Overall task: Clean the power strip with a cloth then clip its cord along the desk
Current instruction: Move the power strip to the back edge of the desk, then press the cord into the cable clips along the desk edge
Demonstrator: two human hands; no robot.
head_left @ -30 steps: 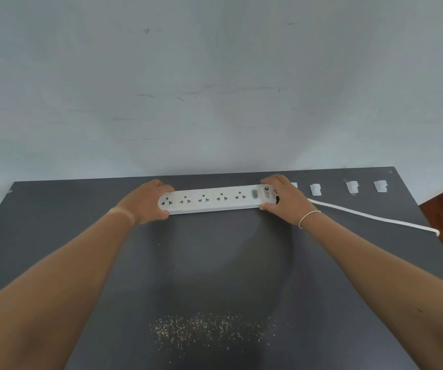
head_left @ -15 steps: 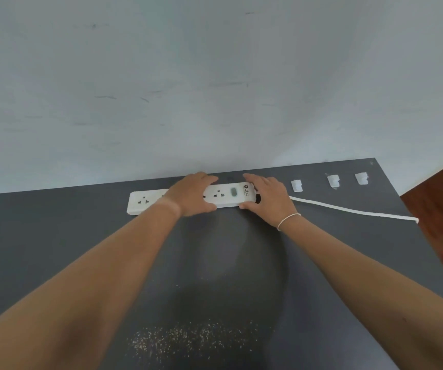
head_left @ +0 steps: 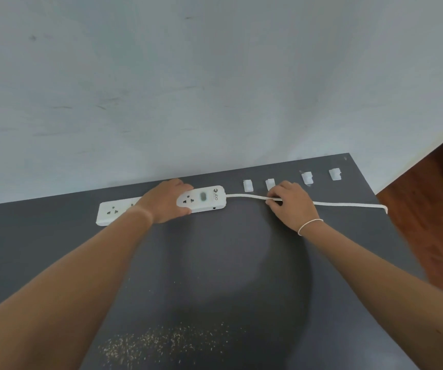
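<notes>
Power strip [head_left: 204, 200] lies flat along the far edge of the dark grey desk [head_left: 228, 263], close to the pale wall [head_left: 215, 76], with its long axis running left to right. Sockets face up; the switch and logo sit at its right end.

Left hand [head_left: 165, 201] rests palm-down across the middle of the strip, fingers over the far edge and thumb against the near edge, gripping the body. The left end of the strip, with one socket, shows beyond the wrist.

Cord [head_left: 348, 204] leaves the right end of the strip, runs right across the desk surface and drops over the right desk edge.

Right hand [head_left: 291, 204] is closed on the cord a short way right of the strip, pinching it between thumb and fingers. A thin white band [head_left: 310, 225] circles the right wrist.

Four white cable clips [head_left: 248, 185] stand in a row near the far edge, right of the strip. The second clip from the left is partly hidden by the right fingers; whether the cord touches it cannot be told. The other three stand apart from the cord.

Pale fine specks [head_left: 161, 343] are scattered on the near part of the desk, well apart from the strip.
</notes>
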